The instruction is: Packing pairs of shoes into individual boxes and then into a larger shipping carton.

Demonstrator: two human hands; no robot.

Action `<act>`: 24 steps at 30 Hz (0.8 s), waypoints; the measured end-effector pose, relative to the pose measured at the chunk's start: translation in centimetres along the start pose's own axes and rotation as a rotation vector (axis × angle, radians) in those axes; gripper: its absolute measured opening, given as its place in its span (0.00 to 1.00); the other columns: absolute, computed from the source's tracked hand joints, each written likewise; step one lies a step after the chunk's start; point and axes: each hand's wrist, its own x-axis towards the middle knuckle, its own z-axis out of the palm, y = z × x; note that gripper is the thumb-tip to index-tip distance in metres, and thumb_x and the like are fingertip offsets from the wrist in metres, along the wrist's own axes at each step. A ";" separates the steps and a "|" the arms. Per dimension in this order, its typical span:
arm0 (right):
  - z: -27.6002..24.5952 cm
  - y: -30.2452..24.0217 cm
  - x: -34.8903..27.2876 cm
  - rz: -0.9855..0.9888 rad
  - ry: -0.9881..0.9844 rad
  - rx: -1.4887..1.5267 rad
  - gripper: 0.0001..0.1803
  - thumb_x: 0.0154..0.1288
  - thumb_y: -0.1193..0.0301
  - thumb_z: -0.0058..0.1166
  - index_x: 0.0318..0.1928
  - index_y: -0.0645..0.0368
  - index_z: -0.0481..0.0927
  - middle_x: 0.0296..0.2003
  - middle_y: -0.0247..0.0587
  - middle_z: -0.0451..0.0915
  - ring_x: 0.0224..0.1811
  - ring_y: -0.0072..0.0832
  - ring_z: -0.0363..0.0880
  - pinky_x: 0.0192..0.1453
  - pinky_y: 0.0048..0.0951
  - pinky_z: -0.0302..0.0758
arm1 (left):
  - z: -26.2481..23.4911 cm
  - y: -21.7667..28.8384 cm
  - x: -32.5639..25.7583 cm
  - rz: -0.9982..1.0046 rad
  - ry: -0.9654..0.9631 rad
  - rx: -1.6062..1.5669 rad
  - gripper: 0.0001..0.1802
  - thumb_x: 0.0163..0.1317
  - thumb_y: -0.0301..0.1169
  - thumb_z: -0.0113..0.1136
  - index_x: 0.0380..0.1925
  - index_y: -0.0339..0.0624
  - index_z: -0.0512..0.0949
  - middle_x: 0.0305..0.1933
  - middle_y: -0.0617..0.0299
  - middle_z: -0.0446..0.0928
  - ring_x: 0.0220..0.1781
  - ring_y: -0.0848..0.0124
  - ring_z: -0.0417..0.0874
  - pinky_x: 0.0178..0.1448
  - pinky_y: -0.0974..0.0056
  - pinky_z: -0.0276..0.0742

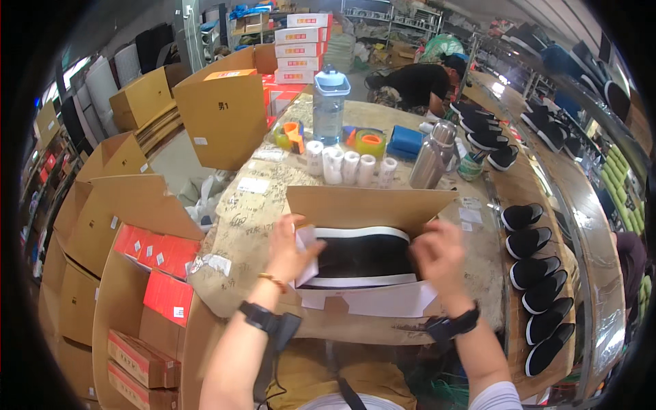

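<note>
In front of me on the table lies an open shoe box (369, 301), its brown-lined lid (372, 205) standing up along the far side. A pair of black shoes (365, 256) with white soles fills it, laid on their sides with the soles along the two long walls. My left hand (290, 249) grips the box's left end, thumb on the inner side of a whitish flap (307, 254). At the right end is my right hand (439, 256), its fingers bent close to the box edge and smeared by motion; whether they grip it I cannot tell.
Beyond the box stand several white rolls (350, 167), a blue water jug (329, 106) and a steel flask (434, 156). Black shoes (529, 242) line a rack at right. Cartons holding red boxes (167, 297) stand at left. A person (417, 85) bends over behind the table.
</note>
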 end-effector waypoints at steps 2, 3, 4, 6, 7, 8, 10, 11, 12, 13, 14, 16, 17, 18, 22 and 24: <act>-1.5 5.1 0.4 0.396 0.088 0.150 0.07 0.56 0.71 0.59 0.35 0.60 0.79 0.42 0.49 0.76 0.45 0.46 0.75 0.49 0.42 0.72 | 1.3 0.3 -1.0 -0.010 0.047 -0.017 0.40 0.45 0.27 0.73 0.58 0.43 0.61 0.55 0.48 0.64 0.58 0.51 0.66 0.63 0.55 0.62; -1.4 8.4 -0.2 0.711 0.056 0.339 0.11 0.60 0.69 0.57 0.41 0.62 0.79 0.45 0.53 0.76 0.47 0.49 0.74 0.51 0.43 0.71 | 1.8 0.2 -1.0 -0.001 0.053 -0.024 0.40 0.45 0.27 0.73 0.58 0.43 0.61 0.55 0.48 0.64 0.58 0.51 0.66 0.63 0.55 0.62; 0.6 10.5 -1.9 0.705 0.064 0.324 0.11 0.60 0.69 0.57 0.41 0.62 0.79 0.45 0.53 0.76 0.47 0.49 0.74 0.51 0.43 0.71 | 2.8 0.2 -0.9 0.023 0.132 -0.168 0.42 0.43 0.27 0.74 0.58 0.43 0.60 0.56 0.48 0.64 0.58 0.51 0.66 0.63 0.54 0.63; 3.8 13.5 -6.8 0.476 -0.085 -0.048 0.20 0.65 0.65 0.52 0.52 0.65 0.73 0.51 0.59 0.73 0.53 0.52 0.72 0.57 0.44 0.69 | 3.8 0.4 -0.8 0.043 0.209 -0.313 0.44 0.42 0.28 0.75 0.58 0.44 0.58 0.56 0.47 0.64 0.59 0.50 0.65 0.63 0.54 0.63; 5.7 11.1 -7.9 0.595 -0.189 -0.016 0.23 0.65 0.65 0.51 0.56 0.66 0.69 0.54 0.59 0.71 0.56 0.52 0.71 0.59 0.44 0.68 | 3.4 -0.2 -1.1 0.065 0.234 -0.333 0.44 0.41 0.26 0.75 0.58 0.44 0.59 0.56 0.47 0.64 0.60 0.51 0.66 0.64 0.55 0.63; 7.4 8.3 -8.1 0.710 -0.294 0.014 0.26 0.66 0.65 0.50 0.60 0.66 0.66 0.57 0.60 0.70 0.59 0.52 0.69 0.62 0.44 0.67 | 2.8 -0.7 -1.4 0.091 0.258 -0.353 0.43 0.41 0.25 0.74 0.57 0.43 0.60 0.56 0.48 0.65 0.60 0.51 0.66 0.64 0.56 0.64; 5.8 7.6 -7.1 0.679 -0.311 0.012 0.22 0.66 0.66 0.49 0.57 0.66 0.69 0.57 0.58 0.70 0.59 0.50 0.70 0.62 0.40 0.67 | 2.1 -1.9 -2.0 0.168 0.249 -0.285 0.38 0.43 0.24 0.71 0.56 0.42 0.64 0.56 0.48 0.67 0.59 0.53 0.69 0.62 0.57 0.66; 4.7 10.1 -7.8 0.450 -0.354 0.111 0.22 0.66 0.66 0.49 0.57 0.66 0.70 0.57 0.58 0.70 0.59 0.50 0.70 0.62 0.39 0.67 | 1.7 -2.5 -2.2 0.250 0.234 -0.233 0.33 0.45 0.22 0.68 0.54 0.40 0.68 0.56 0.48 0.70 0.59 0.54 0.72 0.60 0.58 0.68; 3.3 12.2 -8.3 0.225 -0.390 0.187 0.22 0.65 0.67 0.50 0.56 0.66 0.71 0.56 0.59 0.71 0.59 0.50 0.70 0.62 0.38 0.67 | 1.0 -2.4 -2.4 0.271 0.136 -0.173 0.27 0.47 0.23 0.65 0.52 0.46 0.76 0.50 0.50 0.75 0.59 0.55 0.73 0.59 0.58 0.70; 3.2 12.2 -6.2 0.898 -0.284 0.914 0.23 0.61 0.69 0.55 0.56 0.62 0.72 0.54 0.60 0.73 0.59 0.48 0.71 0.62 0.36 0.67 | -0.3 -3.0 -3.1 0.310 0.075 -0.070 0.25 0.48 0.23 0.63 0.51 0.50 0.77 0.50 0.52 0.76 0.59 0.55 0.73 0.58 0.57 0.71; 2.0 12.3 -4.6 0.895 -0.287 0.922 0.23 0.61 0.69 0.55 0.56 0.62 0.72 0.54 0.60 0.73 0.59 0.48 0.71 0.62 0.36 0.67 | -1.3 -3.5 -3.6 0.347 0.013 0.032 0.24 0.49 0.24 0.62 0.50 0.54 0.79 0.50 0.53 0.76 0.58 0.55 0.73 0.58 0.56 0.71; -1.4 10.4 -1.8 0.586 -0.396 0.083 0.34 0.52 0.64 0.64 0.60 0.57 0.70 0.56 0.63 0.70 0.63 0.49 0.67 0.64 0.40 0.66 | -3.9 -3.6 -2.6 0.452 -0.067 0.252 0.24 0.49 0.29 0.64 0.51 0.55 0.79 0.53 0.53 0.75 0.61 0.54 0.70 0.60 0.51 0.68; -2.1 9.1 -0.7 0.591 -0.409 0.086 0.34 0.52 0.64 0.64 0.60 0.57 0.70 0.56 0.63 0.70 0.63 0.49 0.67 0.64 0.40 0.66 | -5.0 -3.2 -1.6 0.568 -0.152 0.454 0.25 0.50 0.35 0.65 0.52 0.57 0.78 0.56 0.53 0.74 0.64 0.53 0.68 0.62 0.46 0.66; -2.1 7.6 0.1 0.220 -0.660 0.064 0.40 0.47 0.61 0.67 0.62 0.54 0.68 0.58 0.64 0.67 0.64 0.51 0.64 0.65 0.41 0.64 | -5.9 -1.2 -0.9 0.554 -0.166 0.458 0.25 0.50 0.35 0.65 0.52 0.57 0.78 0.56 0.53 0.74 0.64 0.53 0.68 0.62 0.46 0.66; -0.9 3.5 0.7 -0.238 -0.939 -0.169 0.54 0.33 0.53 0.73 0.66 0.45 0.63 0.64 0.65 0.57 0.67 0.57 0.56 0.69 0.44 0.60 | -3.3 6.0 -0.2 0.358 -0.642 0.634 0.47 0.40 0.54 0.70 0.64 0.61 0.64 0.66 0.41 0.59 0.70 0.47 0.56 0.66 0.37 0.55; -0.2 3.8 0.8 -0.225 -0.957 -0.136 0.55 0.33 0.53 0.74 0.66 0.44 0.63 0.64 0.65 0.56 0.67 0.57 0.55 0.69 0.43 0.59 | -2.4 6.8 -0.4 0.332 -0.615 0.726 0.55 0.37 0.59 0.71 0.68 0.63 0.58 0.68 0.37 0.53 0.71 0.44 0.53 0.67 0.35 0.52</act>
